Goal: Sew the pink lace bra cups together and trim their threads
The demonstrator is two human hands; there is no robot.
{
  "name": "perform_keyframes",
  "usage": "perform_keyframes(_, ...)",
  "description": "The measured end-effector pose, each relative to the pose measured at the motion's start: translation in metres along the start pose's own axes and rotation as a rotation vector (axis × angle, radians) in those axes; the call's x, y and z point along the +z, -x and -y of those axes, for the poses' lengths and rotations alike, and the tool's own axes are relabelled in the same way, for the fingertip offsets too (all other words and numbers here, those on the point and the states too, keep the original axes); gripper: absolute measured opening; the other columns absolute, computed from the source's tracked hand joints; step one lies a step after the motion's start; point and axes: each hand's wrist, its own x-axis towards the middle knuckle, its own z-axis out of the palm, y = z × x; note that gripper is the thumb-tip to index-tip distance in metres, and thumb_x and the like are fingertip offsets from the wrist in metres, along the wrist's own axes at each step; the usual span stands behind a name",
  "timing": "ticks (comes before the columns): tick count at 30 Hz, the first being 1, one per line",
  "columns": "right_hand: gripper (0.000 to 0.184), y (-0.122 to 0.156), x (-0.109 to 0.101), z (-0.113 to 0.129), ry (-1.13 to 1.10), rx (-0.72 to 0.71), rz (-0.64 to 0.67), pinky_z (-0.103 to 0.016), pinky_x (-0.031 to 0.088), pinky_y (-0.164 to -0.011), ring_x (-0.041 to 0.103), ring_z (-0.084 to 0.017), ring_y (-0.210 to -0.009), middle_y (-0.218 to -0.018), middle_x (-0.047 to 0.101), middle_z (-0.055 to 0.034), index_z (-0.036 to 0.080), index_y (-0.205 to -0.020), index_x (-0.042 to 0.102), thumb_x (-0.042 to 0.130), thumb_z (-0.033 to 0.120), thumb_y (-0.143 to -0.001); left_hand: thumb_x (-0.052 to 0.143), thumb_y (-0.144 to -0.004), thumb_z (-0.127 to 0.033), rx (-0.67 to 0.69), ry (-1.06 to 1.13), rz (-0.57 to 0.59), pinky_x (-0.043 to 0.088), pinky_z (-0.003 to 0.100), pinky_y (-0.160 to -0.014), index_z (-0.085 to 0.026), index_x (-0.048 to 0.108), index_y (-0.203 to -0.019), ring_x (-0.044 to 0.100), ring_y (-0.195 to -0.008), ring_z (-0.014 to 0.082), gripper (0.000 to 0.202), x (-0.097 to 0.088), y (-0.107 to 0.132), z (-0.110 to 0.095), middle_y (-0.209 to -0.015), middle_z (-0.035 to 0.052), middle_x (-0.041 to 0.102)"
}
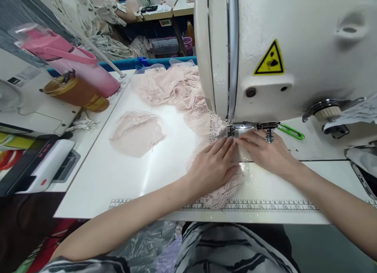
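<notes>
A strip of pale pink lace (219, 194) lies on the white sewing table (123, 178) and runs under the presser foot (231, 132) of a cream sewing machine (282, 53). My left hand (212, 165) lies flat on the lace, fingers stretched toward the foot. My right hand (265, 149) rests beside it, fingers extended and pressing the lace just in front of the needle. The fingertips of both hands nearly meet below the foot.
A separate lace piece (137, 131) lies at the left, and a heap of lace (171, 84) behind the machine. A pink bottle (73, 61) and a brown jar (70, 90) stand far left. Green snips (290, 131) sit under the machine. A ruler strip (265, 206) marks the front edge. Another person sits beyond.
</notes>
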Motion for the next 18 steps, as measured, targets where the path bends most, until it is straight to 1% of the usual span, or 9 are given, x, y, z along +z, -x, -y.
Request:
perform_keyframes(2, 0.036, 0.000, 0.000, -0.001, 0.009, 0.028, 0.027, -0.033, 0.043, -0.076, 0.060, -0.014, -0.074, -0.108, 0.071, -0.0026, 0.019, -0.110, 0.067, 0.043, 0.003, -0.089, 0.041, -0.097, -0.043, -0.006, 0.025, 0.005, 0.045, 0.042, -0.108, -0.004, 0.048, -0.137, 0.044, -0.134, 0.0283, 0.056, 0.001, -0.003, 0.004, -0.141, 0.0178, 0.049)
perform_keyframes(4, 0.036, -0.001, 0.001, -0.001, -0.027, 0.063, 0.051, -0.035, 0.045, -0.079, 0.061, -0.017, -0.081, -0.112, 0.070, -0.0037, 0.021, -0.114, 0.065, 0.040, 0.007, -0.092, 0.042, -0.097, -0.044, -0.019, 0.045, 0.002, 0.046, 0.043, -0.107, -0.005, 0.048, -0.137, 0.042, -0.136, 0.0292, 0.056, 0.001, -0.004, 0.007, -0.141, 0.0183, 0.049)
perform_keyframes(8, 0.031, -0.003, 0.009, -0.002, -0.207, 0.210, 0.062, -0.041, 0.049, -0.081, 0.062, -0.023, -0.092, -0.105, 0.070, -0.0050, 0.028, -0.116, 0.065, 0.042, 0.023, -0.096, 0.042, -0.096, -0.044, -0.040, 0.062, -0.013, 0.047, 0.044, -0.106, -0.005, 0.048, -0.137, 0.041, -0.137, 0.0297, 0.057, 0.003, -0.006, 0.012, -0.142, 0.0182, 0.049)
perform_keyframes(10, 0.029, -0.003, 0.013, -0.002, -0.257, 0.248, 0.079, -0.041, 0.050, -0.081, 0.061, -0.024, -0.095, -0.103, 0.069, -0.0054, 0.030, -0.116, 0.064, 0.043, 0.028, -0.097, 0.043, -0.096, -0.045, -0.043, 0.073, -0.014, 0.046, 0.043, -0.107, -0.004, 0.048, -0.137, 0.041, -0.137, 0.0296, 0.058, 0.004, -0.007, 0.014, -0.142, 0.0179, 0.049)
perform_keyframes(14, 0.026, -0.003, 0.014, -0.002, -0.256, 0.267, 0.129, -0.038, 0.049, -0.081, 0.061, -0.024, -0.094, -0.100, 0.069, -0.0067, 0.029, -0.112, 0.066, 0.045, 0.028, -0.096, 0.043, -0.096, -0.046, -0.054, 0.099, -0.011, 0.047, 0.044, -0.106, -0.005, 0.048, -0.137, 0.042, -0.136, 0.0294, 0.058, 0.006, -0.008, 0.017, -0.141, 0.0173, 0.050)
perform_keyframes(18, 0.029, -0.004, 0.011, -0.002, -0.258, 0.274, 0.120, -0.037, 0.048, -0.080, 0.062, -0.022, -0.090, -0.093, 0.069, -0.0060, 0.028, -0.111, 0.066, 0.040, 0.026, -0.097, 0.042, -0.096, -0.046, -0.073, 0.110, -0.008, 0.048, 0.045, -0.105, -0.007, 0.049, -0.136, 0.043, -0.135, 0.0300, 0.057, 0.006, -0.009, 0.017, -0.140, 0.0171, 0.052)
